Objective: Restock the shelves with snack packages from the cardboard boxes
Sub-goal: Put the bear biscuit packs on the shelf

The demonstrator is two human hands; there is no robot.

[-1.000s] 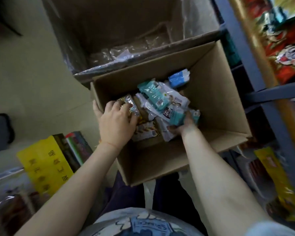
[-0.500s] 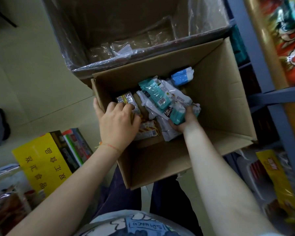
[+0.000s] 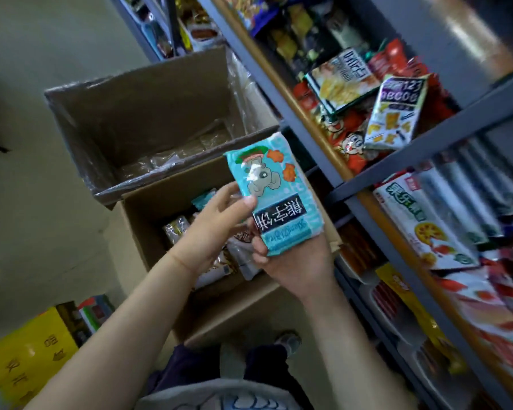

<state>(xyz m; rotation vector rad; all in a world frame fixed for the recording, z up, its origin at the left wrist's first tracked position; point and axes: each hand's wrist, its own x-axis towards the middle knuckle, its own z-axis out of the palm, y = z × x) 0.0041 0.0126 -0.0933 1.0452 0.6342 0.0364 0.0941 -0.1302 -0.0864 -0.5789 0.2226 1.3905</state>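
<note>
Snack packages are what I'm handling: one teal snack pack (image 3: 274,199) with a cartoon bear is up in my hands, over the near cardboard box (image 3: 148,220). My right hand (image 3: 296,263) grips its lower end from underneath, thumb curled onto the left edge. My left hand (image 3: 212,229) pinches the pack's left edge, thumb on the printed face, fingers behind it. Print reads upside down from my view.

Nearest me: my dark trousers (image 3: 190,365), one shoe (image 3: 289,341) on the floor. Yellow carton (image 3: 24,359) at lower left.

Below my hands the near box is open, loose wrapped packs (image 3: 176,227) lying in the bottom, partly hidden by my left arm. Behind it, touching, a second cardboard box (image 3: 125,113) lined with clear plastic film; only film visible inside.

Right side: grey metal shelves (image 3: 403,161) running away from me, packed with snacks. Lower tier has a white box with a pizza picture (image 3: 427,220). Upper tier has a white biscuit pack (image 3: 394,113) lying tilted on red bags (image 3: 356,143). Far shelf contents are too blurred to read.
</note>
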